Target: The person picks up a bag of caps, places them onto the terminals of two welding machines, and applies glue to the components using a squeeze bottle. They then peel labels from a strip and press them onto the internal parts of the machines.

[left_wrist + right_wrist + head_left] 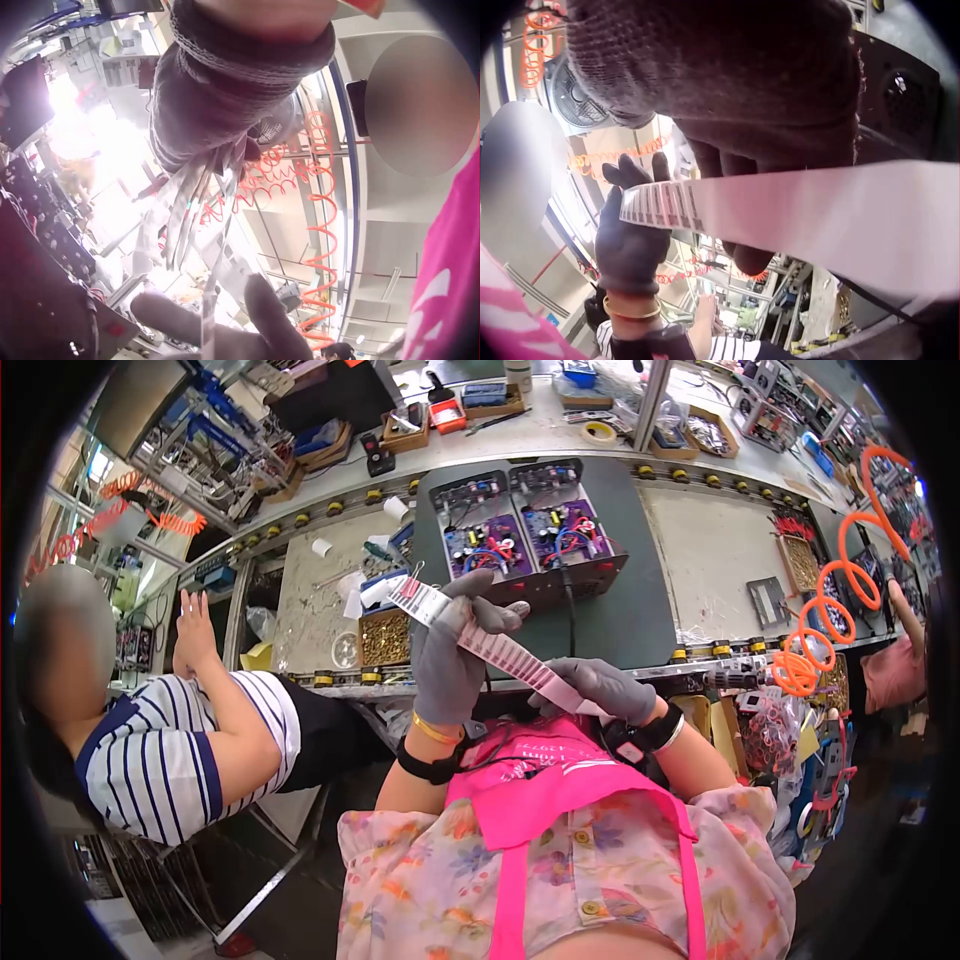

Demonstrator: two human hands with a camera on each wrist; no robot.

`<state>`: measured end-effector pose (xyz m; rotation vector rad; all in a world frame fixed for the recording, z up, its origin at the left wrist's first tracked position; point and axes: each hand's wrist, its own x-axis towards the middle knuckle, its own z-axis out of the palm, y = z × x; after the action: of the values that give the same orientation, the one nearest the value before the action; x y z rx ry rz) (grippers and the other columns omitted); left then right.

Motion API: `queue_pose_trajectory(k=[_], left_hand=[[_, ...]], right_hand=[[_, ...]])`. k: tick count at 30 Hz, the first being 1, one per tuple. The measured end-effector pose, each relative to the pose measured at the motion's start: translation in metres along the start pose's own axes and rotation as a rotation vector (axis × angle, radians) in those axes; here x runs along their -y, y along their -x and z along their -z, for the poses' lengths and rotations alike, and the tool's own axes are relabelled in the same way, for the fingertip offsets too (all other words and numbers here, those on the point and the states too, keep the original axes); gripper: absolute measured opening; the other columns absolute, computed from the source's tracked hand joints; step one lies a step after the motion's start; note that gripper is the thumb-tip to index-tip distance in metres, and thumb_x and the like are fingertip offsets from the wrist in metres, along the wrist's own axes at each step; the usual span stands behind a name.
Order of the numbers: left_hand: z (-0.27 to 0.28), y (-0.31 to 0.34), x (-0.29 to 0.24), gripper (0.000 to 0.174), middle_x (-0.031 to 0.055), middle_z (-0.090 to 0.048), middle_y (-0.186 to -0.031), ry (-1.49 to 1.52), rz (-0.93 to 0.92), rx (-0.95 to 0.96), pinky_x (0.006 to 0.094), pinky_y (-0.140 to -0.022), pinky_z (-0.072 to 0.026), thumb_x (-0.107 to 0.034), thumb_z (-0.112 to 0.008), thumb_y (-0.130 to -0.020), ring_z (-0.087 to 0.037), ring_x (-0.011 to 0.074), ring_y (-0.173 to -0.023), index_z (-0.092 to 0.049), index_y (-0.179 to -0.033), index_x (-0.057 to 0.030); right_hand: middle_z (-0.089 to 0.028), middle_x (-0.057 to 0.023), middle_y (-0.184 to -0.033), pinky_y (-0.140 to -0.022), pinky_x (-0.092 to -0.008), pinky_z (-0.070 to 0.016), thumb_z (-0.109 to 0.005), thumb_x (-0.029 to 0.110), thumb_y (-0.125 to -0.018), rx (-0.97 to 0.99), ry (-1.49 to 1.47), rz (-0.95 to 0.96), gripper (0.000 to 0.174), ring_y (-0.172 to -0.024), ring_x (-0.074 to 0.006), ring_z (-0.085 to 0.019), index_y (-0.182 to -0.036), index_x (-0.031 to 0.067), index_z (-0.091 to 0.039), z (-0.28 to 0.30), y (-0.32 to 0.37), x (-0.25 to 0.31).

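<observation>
A long strip of labels (508,658) slants across in front of the body, its printed rows in white and pink. The left hand (447,672), in a grey glove, grips the strip toward its upper end. Near the lower end, the gloved right hand (612,690) pinches it between thumb and fingers. In the right wrist view the label strip (780,214) runs from the left hand (634,251) past the right hand (720,67). Just beyond both hands, two open-topped electronic units (487,538) with purple circuit boards stand side by side.
Under the units lies a dark green mat (640,615). A box of brass-coloured parts (385,638) sits left of it. Orange coiled hoses (835,595) hang at the right. A seated person in a striped shirt (190,755) is close on the left. Parts bins (448,416) line the back shelf.
</observation>
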<state>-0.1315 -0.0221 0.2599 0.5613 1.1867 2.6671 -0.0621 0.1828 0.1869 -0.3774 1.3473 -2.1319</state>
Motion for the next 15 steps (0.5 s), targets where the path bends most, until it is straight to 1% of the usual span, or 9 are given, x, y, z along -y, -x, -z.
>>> queue_pose_trajectory(k=[1, 3, 4, 5, 10, 11, 12, 14, 15], left_hand=[[0.011, -0.002, 0.000, 0.039, 0.0058, -0.055, -0.074, 0.021, 0.033, -0.011, 0.0449, -0.092, -0.0477, -0.021, -0.038, -0.096, -0.060, 0.0205, -0.079, -0.051, -0.120, 0.0066], [0.035, -0.004, 0.006, 0.039, 0.0020, -0.051, -0.070, 0.068, 0.100, -0.026, 0.0446, -0.089, -0.0485, -0.024, -0.038, -0.096, -0.057, 0.0167, -0.072, -0.052, -0.121, 0.0038], [0.043, -0.004, 0.008, 0.038, 0.0016, -0.051, -0.070, 0.060, 0.105, -0.038, 0.0444, -0.088, -0.0488, -0.023, -0.039, -0.096, -0.056, 0.0163, -0.070, -0.052, -0.120, 0.0034], [0.050, -0.005, 0.010, 0.038, 0.0012, -0.051, -0.070, 0.052, 0.108, -0.049, 0.0442, -0.087, -0.0491, -0.023, -0.039, -0.096, -0.055, 0.0160, -0.069, -0.052, -0.120, 0.0030], [0.069, -0.002, 0.005, 0.035, 0.0030, -0.052, -0.071, -0.031, 0.149, -0.119, 0.0387, -0.083, -0.0515, -0.021, -0.044, -0.094, -0.054, 0.0143, -0.067, -0.054, -0.117, 0.0029], [0.072, 0.001, 0.003, 0.032, 0.0041, -0.054, -0.074, -0.086, 0.141, -0.123, 0.0341, -0.081, -0.0513, -0.018, -0.049, -0.091, -0.055, 0.0131, -0.069, -0.055, -0.115, 0.0027], [0.074, 0.010, -0.002, 0.028, 0.0048, -0.058, -0.081, -0.470, 0.075, -0.117, 0.0314, -0.079, -0.0497, -0.015, -0.055, -0.090, -0.056, 0.0117, -0.074, -0.056, -0.113, 0.0007], [0.072, 0.023, 0.001, 0.025, 0.0052, -0.061, -0.086, -0.538, 0.090, -0.177, 0.0297, -0.077, -0.0484, -0.013, -0.059, -0.088, -0.057, 0.0122, -0.078, -0.057, -0.110, -0.0011], [0.071, 0.034, 0.005, 0.025, 0.0050, -0.061, -0.089, -0.548, 0.109, -0.215, 0.0296, -0.076, -0.0483, -0.013, -0.060, -0.088, -0.058, 0.0129, -0.080, -0.057, -0.109, -0.0015]], right_hand=[[-0.061, -0.0090, -0.110, -0.090, -0.0291, -0.0463, -0.051, 0.045, -0.095, -0.014, 0.033, 0.001, 0.059, -0.100, -0.0156, -0.058, -0.130, -0.0011, -0.047, -0.002, -0.004, -0.004], [-0.061, -0.0066, -0.107, -0.088, -0.0273, -0.0462, -0.058, 0.031, -0.092, -0.061, 0.118, 0.001, 0.046, -0.096, -0.0128, -0.058, -0.125, -0.0014, -0.052, -0.004, -0.015, -0.007], [-0.061, -0.0053, -0.106, -0.087, -0.0264, -0.0461, -0.062, 0.024, -0.091, -0.086, 0.160, 0.000, 0.041, -0.095, -0.0114, -0.057, -0.122, -0.0016, -0.054, -0.005, -0.019, -0.009], [-0.062, -0.0036, -0.104, -0.085, -0.0256, -0.0461, -0.064, 0.015, -0.089, -0.107, 0.134, 0.031, 0.032, -0.094, -0.0091, -0.056, -0.116, -0.0020, -0.058, -0.008, -0.025, -0.011], [-0.064, -0.0038, -0.098, -0.083, -0.0249, -0.0467, -0.064, 0.010, -0.087, -0.173, 0.120, 0.005, 0.023, -0.090, -0.0098, -0.058, -0.107, -0.0021, -0.063, -0.017, -0.044, -0.014], [-0.064, -0.0038, -0.097, -0.083, -0.0246, -0.0468, -0.064, 0.008, -0.086, -0.192, 0.103, 0.011, 0.021, -0.089, -0.0098, -0.058, -0.104, -0.0022, -0.064, -0.022, -0.047, -0.013], [-0.064, -0.0040, -0.096, -0.082, -0.0244, -0.0468, -0.064, 0.008, -0.086, -0.254, -0.007, 0.045, 0.020, -0.089, -0.0100, -0.059, -0.103, -0.0022, -0.065, -0.027, -0.055, -0.014], [-0.065, -0.0045, -0.094, -0.082, -0.0240, -0.0468, -0.064, 0.006, -0.085, -0.369, -0.229, 0.118, 0.019, -0.088, -0.0103, -0.059, -0.102, -0.0023, -0.065, -0.041, -0.063, -0.018], [-0.065, -0.0047, -0.094, -0.080, -0.0244, -0.0468, -0.063, 0.007, -0.085, -0.393, -0.200, 0.066, 0.019, -0.088, -0.0104, -0.059, -0.102, -0.0026, -0.065, -0.042, -0.065, -0.015]])
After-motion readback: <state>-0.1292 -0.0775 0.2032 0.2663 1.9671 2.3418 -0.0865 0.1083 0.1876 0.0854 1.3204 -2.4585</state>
